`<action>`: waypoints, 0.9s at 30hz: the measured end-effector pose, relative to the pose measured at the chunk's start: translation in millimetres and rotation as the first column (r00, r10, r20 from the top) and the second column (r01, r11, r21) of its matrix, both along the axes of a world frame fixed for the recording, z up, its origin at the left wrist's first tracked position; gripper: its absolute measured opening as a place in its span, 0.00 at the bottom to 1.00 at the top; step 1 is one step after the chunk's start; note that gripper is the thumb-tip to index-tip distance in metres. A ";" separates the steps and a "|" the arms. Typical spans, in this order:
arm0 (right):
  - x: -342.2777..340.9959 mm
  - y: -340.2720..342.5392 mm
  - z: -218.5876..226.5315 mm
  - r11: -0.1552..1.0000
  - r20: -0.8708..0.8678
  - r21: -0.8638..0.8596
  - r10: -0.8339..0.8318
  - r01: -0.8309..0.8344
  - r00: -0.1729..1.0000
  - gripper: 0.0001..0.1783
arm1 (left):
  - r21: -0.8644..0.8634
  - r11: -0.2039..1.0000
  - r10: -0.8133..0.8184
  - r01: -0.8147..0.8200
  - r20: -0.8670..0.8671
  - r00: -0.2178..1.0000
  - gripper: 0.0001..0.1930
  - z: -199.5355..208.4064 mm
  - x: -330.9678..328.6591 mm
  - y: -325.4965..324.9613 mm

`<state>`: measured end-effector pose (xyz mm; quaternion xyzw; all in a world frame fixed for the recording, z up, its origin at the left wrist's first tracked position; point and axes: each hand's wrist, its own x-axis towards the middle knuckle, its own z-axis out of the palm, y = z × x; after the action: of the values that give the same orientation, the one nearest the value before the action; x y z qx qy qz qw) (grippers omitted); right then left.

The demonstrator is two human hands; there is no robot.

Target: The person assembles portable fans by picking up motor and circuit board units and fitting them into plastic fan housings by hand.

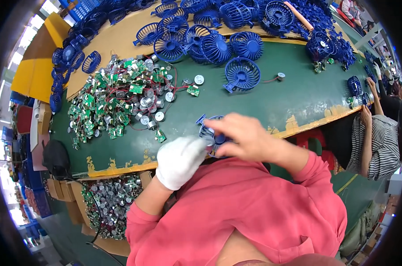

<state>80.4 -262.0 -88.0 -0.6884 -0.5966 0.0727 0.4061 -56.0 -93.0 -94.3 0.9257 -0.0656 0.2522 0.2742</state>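
Note:
A blue plastic fan cage (204, 131) is in front of my body at the table's near edge, partly covered by my hands. My left hand (181, 162), in a white glove, is closed at the cage's left side; its fingertips meet a small greyish part that I cannot make out clearly. From the right, my bare right hand (245, 137) grips across the cage, index finger over its top and thumb lower down. Just beyond lies another blue fan cage (242, 74), open side up. To its right is a small round motor (280, 76) with a red wire.
A large heap of wired motors and green circuit boards (116, 95) covers the table's left. Many blue fan cages (216, 48) are piled along the far side on cardboard. Below the edge stands a carton of motors (114, 206). A co-worker in stripes (378, 146) sits at right.

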 end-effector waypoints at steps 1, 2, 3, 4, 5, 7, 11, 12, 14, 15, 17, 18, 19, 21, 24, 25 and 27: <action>-10.5 2.3 -3.7 1.000 0.034 -0.028 0.002 -0.001 0.999 0.28 | 0.081 0.995 -0.062 0.060 0.021 0.998 0.14 -0.3 0.7 -0.3; -16.9 5.0 -14.1 1.000 0.037 0.031 -0.002 0.001 0.999 0.26 | 0.163 0.980 -0.123 0.116 0.035 0.992 0.15 -0.1 0.5 -0.7; -18.4 4.4 -16.0 0.999 -0.001 0.020 -0.026 0.026 1.000 0.24 | 0.194 0.972 -0.130 0.129 -0.005 0.991 0.18 1.2 -0.9 1.3; -19.6 3.8 -16.3 0.999 -0.038 0.007 -0.051 0.052 0.998 0.22 | 0.193 0.973 -0.130 0.129 -0.005 0.991 0.18 2.5 1.4 1.0; -20.1 4.5 -16.2 0.999 -0.039 0.002 -0.050 0.050 0.998 0.22 | 0.162 0.981 -0.104 0.108 -0.029 0.994 0.22 3.1 6.5 3.4; -18.1 2.6 -14.0 0.978 -0.021 -0.052 -0.204 0.202 0.979 0.15 | 0.089 0.989 -0.099 0.115 -0.170 0.980 0.35 9.4 20.5 11.4; -10.5 -7.4 -13.0 0.972 0.355 -0.125 -0.146 0.201 0.924 0.16 | 0.101 0.965 -0.183 0.242 -0.400 0.898 0.39 2.9 26.3 18.9; -7.5 -8.1 -10.1 0.971 0.350 -0.134 -0.139 0.196 0.926 0.16 | 0.124 0.961 -0.178 0.246 -0.401 0.899 0.38 -0.5 24.6 19.3; 0.5 -7.0 -6.1 0.972 0.448 -0.153 -0.096 0.181 0.889 0.16 | 0.186 0.957 -0.144 0.221 -0.357 0.923 0.32 -8.7 22.1 18.5; 4.5 -5.8 -4.9 0.972 0.429 -0.177 -0.066 0.156 0.901 0.16 | 0.177 0.965 -0.130 0.195 -0.327 0.936 0.30 -8.1 20.6 17.5; 9.5 -4.0 -11.0 0.973 0.406 -0.178 -0.062 0.145 0.912 0.17 | 0.164 0.972 -0.114 0.168 -0.295 0.949 0.28 -6.6 21.1 14.3; 11.2 -3.5 -13.8 0.976 0.385 -0.172 -0.059 0.134 0.921 0.17 | 0.119 0.979 -0.123 0.164 -0.291 0.949 0.27 -9.1 22.1 13.5; 11.3 -4.6 -15.2 0.976 0.388 -0.174 -0.057 0.134 0.920 0.17 | 0.074 0.984 -0.133 0.160 -0.287 0.949 0.26 -10.9 23.3 12.7; 11.9 -8.4 -16.7 0.988 0.399 -0.058 -0.106 0.140 0.911 0.17 | 0.083 0.987 -0.110 0.134 -0.245 0.963 0.24 -13.1 24.6 9.0; 11.8 -12.7 1.2 0.978 0.486 -0.072 -0.138 0.197 0.863 0.17 | 0.068 0.994 -0.068 0.086 -0.229 0.971 0.24 -11.9 25.1 2.0; 14.5 -12.2 0.6 0.978 0.485 -0.075 -0.134 0.194 0.864 0.17 | 0.045 0.997 -0.046 0.060 -0.251 0.967 0.24 -11.4 25.2 0.0; 23.1 -10.9 1.2 0.955 0.543 -0.207 -0.067 0.211 0.837 0.15 | 0.055 0.996 -0.050 0.065 -0.241 0.969 0.23 -15.0 29.8 -2.9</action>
<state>103.5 -272.9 -86.8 -0.7703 -0.6186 -0.0728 0.1365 -26.2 -95.9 -109.3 0.9552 -0.0667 0.1286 0.2583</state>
